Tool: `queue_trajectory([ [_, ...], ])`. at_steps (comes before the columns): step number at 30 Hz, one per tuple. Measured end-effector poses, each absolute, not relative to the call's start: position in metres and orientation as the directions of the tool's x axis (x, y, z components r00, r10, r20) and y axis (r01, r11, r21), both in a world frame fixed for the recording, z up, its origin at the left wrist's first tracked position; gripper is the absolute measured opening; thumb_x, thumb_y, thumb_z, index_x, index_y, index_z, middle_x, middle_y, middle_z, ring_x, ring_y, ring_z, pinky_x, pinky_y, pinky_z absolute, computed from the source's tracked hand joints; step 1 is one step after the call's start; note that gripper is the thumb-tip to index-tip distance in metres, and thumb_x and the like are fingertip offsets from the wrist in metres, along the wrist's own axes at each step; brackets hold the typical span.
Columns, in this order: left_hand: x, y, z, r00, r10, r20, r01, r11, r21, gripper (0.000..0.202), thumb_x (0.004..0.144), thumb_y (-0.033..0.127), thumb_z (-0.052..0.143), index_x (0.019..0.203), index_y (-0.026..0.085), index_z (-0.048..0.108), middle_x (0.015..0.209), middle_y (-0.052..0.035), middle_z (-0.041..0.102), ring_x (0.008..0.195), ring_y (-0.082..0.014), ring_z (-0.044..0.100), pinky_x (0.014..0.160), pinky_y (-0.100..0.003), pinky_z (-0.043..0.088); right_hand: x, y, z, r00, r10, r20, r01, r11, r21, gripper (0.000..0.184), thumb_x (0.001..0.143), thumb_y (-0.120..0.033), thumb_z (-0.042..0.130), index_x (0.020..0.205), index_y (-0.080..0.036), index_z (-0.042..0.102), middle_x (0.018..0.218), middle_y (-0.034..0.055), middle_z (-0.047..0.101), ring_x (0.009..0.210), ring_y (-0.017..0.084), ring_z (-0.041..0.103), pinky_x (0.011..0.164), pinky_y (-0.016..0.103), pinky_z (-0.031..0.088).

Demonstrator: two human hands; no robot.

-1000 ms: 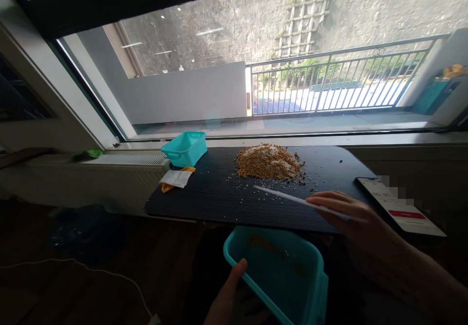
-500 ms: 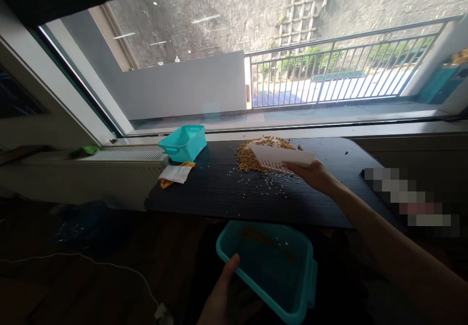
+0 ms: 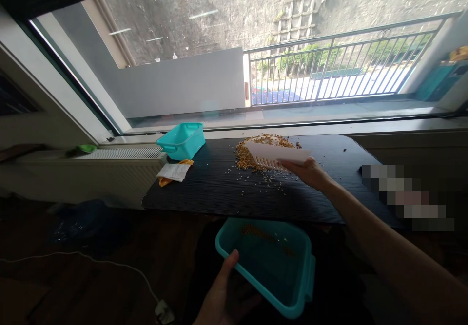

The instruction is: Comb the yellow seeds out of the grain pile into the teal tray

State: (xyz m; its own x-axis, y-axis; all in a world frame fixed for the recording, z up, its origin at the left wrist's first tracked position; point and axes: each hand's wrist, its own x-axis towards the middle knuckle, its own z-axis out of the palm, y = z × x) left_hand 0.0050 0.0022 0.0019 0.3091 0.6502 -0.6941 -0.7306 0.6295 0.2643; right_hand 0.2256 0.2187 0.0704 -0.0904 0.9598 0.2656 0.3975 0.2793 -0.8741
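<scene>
Right arm [image 3: 376, 222] stretched out, left hand [image 3: 221, 288] low.
Right arm in from 4 o'clock, right hand [image 3: 305, 171] gripping, fingers toward 9; left hand at 6, thumb [image 3: 229, 262] pointing to 1.

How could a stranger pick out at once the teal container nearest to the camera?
Start from the dark table. Below its near edge, the left hand holds the teal container. Brown grains lie inside it; unlike the teal basket standing on the table, it is hand-held.
</scene>
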Motion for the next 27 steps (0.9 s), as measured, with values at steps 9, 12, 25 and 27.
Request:
queue_trajectory([
  [9, 0.003, 0.002, -0.001, 0.329, 0.675, -0.661, -0.710, 0.638, 0.297, 0.069, 0.080, 0.053, 0.053, 0.134, 0.014, 0.035, 0.126, -0.0153, 0.056, 0.113, -0.0313, 0.055, 0.098, -0.044, 0.040, 0.233, 0.223, 0.058, -0.083, 0.960, 0.267, 0.345, 0.279, -0.896, 0.047, 0.062, -0.047, 0.071, 0.097, -0.014, 0.070, 0.094, 0.0087, 0.072, 0.088, 0.024, 0.065, 0.079, 0.035, 0.051],
  [12, 0.004, 0.001, 0.001, 0.311, 0.672, -0.672, -0.719, 0.629, 0.297, 0.070, 0.079, 0.052, 0.055, 0.134, 0.013, 0.035, 0.123, -0.0159, 0.058, 0.112, -0.0319, 0.056, 0.097, -0.045, 0.041, 0.232, 0.219, 0.062, -0.069, 0.963, 0.260, 0.336, 0.268, -0.903, 0.049, 0.062, -0.048, 0.072, 0.098, -0.015, 0.070, 0.096, 0.0087, 0.072, 0.089, 0.024, 0.065, 0.080, 0.036, 0.051],
  [25, 0.003, 0.000, 0.001, 0.326, 0.671, -0.666, -0.708, 0.640, 0.299, 0.070, 0.079, 0.051, 0.055, 0.133, 0.012, 0.036, 0.122, -0.0163, 0.059, 0.112, -0.0318, 0.056, 0.096, -0.044, 0.042, 0.211, 0.219, 0.051, -0.196, 0.961, 0.196, 0.235, 0.240, -0.942, 0.048, 0.059, -0.048, 0.074, 0.092, -0.013, 0.072, 0.091, 0.0095, 0.072, 0.083, 0.023, 0.065, 0.074, 0.034, 0.052],
  [27, 0.002, 0.000, 0.000, 0.328, 0.681, -0.655, -0.710, 0.635, 0.305, 0.070, 0.078, 0.051, 0.056, 0.133, 0.012, 0.037, 0.124, -0.0159, 0.058, 0.113, -0.0320, 0.055, 0.097, -0.044, 0.041, 0.209, 0.219, 0.051, -0.215, 0.958, 0.187, 0.241, 0.238, -0.941, 0.048, 0.058, -0.047, 0.075, 0.092, -0.013, 0.072, 0.092, 0.0103, 0.072, 0.084, 0.024, 0.065, 0.076, 0.035, 0.052],
])
